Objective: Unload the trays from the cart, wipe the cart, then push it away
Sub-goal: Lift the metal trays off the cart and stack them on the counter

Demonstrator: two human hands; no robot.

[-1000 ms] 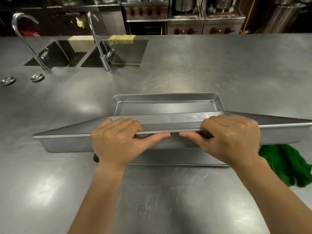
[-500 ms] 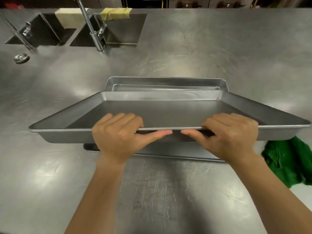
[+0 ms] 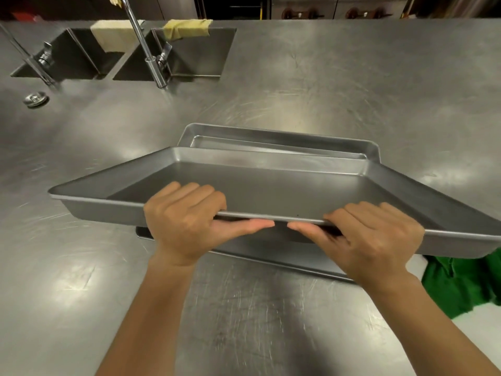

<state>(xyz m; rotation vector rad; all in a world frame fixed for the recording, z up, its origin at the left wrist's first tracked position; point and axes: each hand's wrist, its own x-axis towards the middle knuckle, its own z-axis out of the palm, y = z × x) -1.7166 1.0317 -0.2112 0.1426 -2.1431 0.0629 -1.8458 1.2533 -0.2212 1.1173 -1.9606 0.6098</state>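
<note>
Steel, thin and rigid, the held tray looks light but broad — likely to tip if gripped off-centre, and its smooth rolled rim could slip. Both hands clamp its near long rim close together: the left hand and right hand curl fingers over the top, thumbs pressed beneath. It hangs above a second tray lying mid-counter. Near the counter's right front edge lies a green cloth.
</note>
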